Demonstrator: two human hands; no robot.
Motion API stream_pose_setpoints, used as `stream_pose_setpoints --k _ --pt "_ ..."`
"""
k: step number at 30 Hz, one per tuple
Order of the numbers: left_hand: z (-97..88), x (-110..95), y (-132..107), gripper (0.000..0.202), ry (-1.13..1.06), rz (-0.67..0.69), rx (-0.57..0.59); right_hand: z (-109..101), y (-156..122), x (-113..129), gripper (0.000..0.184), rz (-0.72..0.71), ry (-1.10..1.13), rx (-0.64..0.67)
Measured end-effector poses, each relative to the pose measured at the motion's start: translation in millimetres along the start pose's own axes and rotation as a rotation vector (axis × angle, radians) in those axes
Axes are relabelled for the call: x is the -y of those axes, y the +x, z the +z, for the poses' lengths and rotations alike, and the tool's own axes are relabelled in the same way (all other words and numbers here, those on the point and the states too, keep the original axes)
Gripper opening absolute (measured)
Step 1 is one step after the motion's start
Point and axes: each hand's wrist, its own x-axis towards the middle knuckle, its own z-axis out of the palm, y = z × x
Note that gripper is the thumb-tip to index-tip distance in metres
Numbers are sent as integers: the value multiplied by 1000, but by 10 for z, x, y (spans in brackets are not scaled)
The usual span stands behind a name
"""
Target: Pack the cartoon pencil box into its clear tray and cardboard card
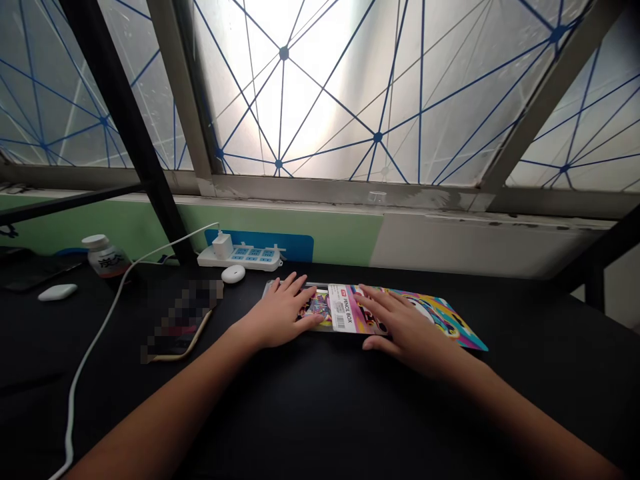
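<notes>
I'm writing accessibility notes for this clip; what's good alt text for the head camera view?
A person's left hand and right hand rest on a colourful packaged pencil box lying on a black desk. Behind it are a white power strip and a small white oval object, below a window crossed by blue lines.

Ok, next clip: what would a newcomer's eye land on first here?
The bright window ahead, crossed by a web of blue lines, grabs the eye first. Below it, on the black desk, the left hand and right hand lie spread on a colourful packaged pencil box. Behind them, a white power strip sits against the wall.
</notes>
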Motion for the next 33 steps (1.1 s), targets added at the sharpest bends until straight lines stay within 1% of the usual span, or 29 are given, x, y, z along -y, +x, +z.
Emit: stream_pose_setpoints --k 2,5,10,14,16,20,22,24,27,29,31,33 --pt "3 -12 -6 71 7 28 -13 104 54 115 80 -44 19 31" --pt "3 -4 -5 69 -14 29 -9 199 94 150 76 -65 14 77" --pt "-74 104 5 66 -75 -11 78 202 65 -17 70 -55 18 95" --pt "-173 217 -23 67 -100 -48 141 194 -8 -187 59 -37 48 94" --pt "-197 257 -38 66 -104 -62 139 201 -43 -270 57 -23 59 94" --pt "-178 301 -35 62 -100 -81 89 200 -82 -399 61 3 62 96" --pt "-152 317 -22 63 -93 -84 69 171 -92 -460 62 0 57 63" --pt "-127 335 -8 64 -91 -91 56 110 -105 -537 61 -8 54 5" --pt "-99 364 14 66 -89 -105 31 -30 -132 -675 58 5 55 -65" --pt "-84 380 31 66 -87 -118 6 -127 -149 -721 60 32 34 -99" --pt "-68 388 48 66 -86 -129 -20 -202 -162 -648 63 52 -2 -156" --pt "-50 387 63 64 -82 -132 -44 -238 -179 -403 66 29 -17 -211"
